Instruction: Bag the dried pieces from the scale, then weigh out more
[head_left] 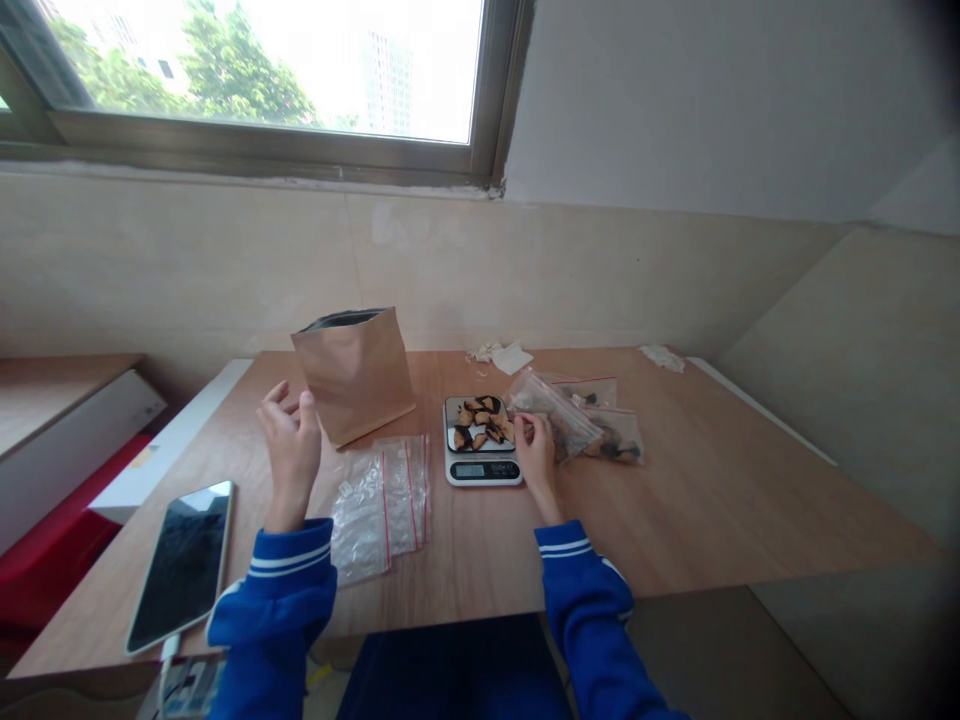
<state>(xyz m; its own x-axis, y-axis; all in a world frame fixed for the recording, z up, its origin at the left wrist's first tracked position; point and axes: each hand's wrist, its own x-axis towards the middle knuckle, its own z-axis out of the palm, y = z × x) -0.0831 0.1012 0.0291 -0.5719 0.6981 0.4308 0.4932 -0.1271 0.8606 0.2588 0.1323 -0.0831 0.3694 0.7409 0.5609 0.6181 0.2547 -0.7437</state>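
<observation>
A wooden table (pixel 712 500) stands in a tiled corner under one window (pixel 262 70). From nine o'clock to three: one tablet (pixel 184 560), the left hand (pixel 289 450) raised, loosely open and empty, one brown bag (pixel 354 372) at eleven, a pile of empty zip bags (pixel 382 495), and one scale (pixel 481 440) carrying dark chips (pixel 480 418). At one o'clock the right hand (pixel 534 450) pinches the mouth of one of two filled zip bags (pixel 559 410) just beside the scale.

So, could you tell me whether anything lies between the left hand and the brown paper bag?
Nothing visible does. The left hand is raised, open, just left of the brown paper bag, with only bare table between. The empty zip bags lie nearer the person, out of the way.
</observation>
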